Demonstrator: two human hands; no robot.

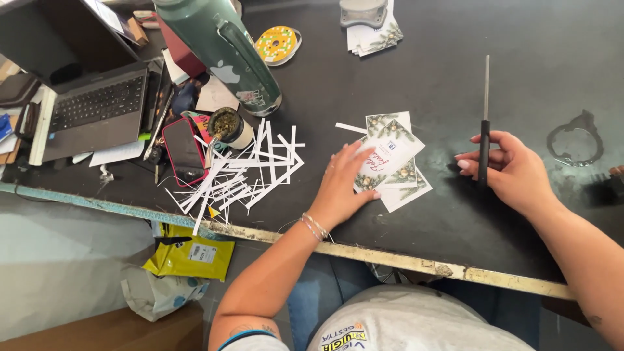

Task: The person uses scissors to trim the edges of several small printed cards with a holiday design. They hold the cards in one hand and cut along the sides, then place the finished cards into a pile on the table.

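The left hand (344, 188) lies flat with spread fingers on a small pile of printed cards (393, 159), near the front edge of the dark table (520, 84). The right hand (513, 170) is closed around the black handle of the scissors (485, 123), blades apparently together, pointing to the far edge. White paper strips (244, 172) lie left of the cards.

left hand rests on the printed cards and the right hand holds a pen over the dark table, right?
Not quite: the head view shows the right hand holding scissors, not a pen. The left hand does rest on the printed cards on the dark table.
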